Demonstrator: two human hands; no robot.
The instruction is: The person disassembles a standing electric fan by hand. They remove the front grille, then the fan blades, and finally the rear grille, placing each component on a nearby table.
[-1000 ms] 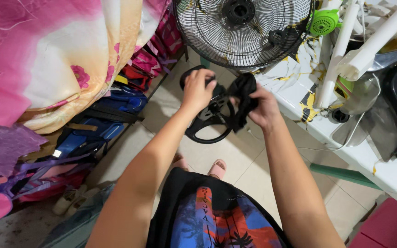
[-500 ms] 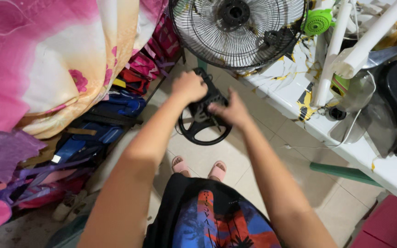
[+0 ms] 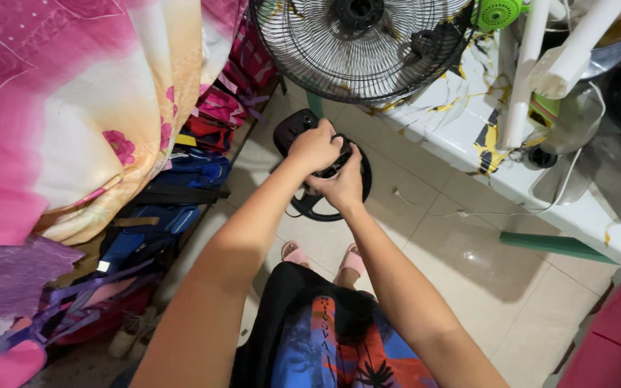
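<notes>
1. The left hand (image 3: pixel 315 146) has its fingers curled tight over the top of a black round fan base (image 3: pixel 323 172), knuckles up; what lies under the palm is hidden.
2. The right hand (image 3: pixel 341 181) sits just beside it, touching it, fingers wrapped over the same black part — both hands grip it close together, one against the other.
3. The fan base stands tilted below the fingers, its ring-shaped rim showing beneath and to either side of the hands, its far end reaching past the left knuckles; whether it rests on the tiled floor (image 3: pixel 461 251) cannot be told.
4. Just beyond the fingers stands a black wire fan guard (image 3: pixel 357 47), leaning at the edge of a white table (image 3: pixel 468 129) (marbled with yellow and black streaks).
5. Out past the right hand, on that table, lie white tubes (image 3: pixel 540 65), a green round part (image 3: pixel 501 12) and a clear plastic piece (image 3: pixel 576 154).
6. Out past the left hand, a pink flowered cloth (image 3: pixel 73 108) hangs over a stack of coloured bags (image 3: pixel 181 179).
7. Below the forearms — pink sandals (image 3: pixel 325 257) on the floor.
</notes>
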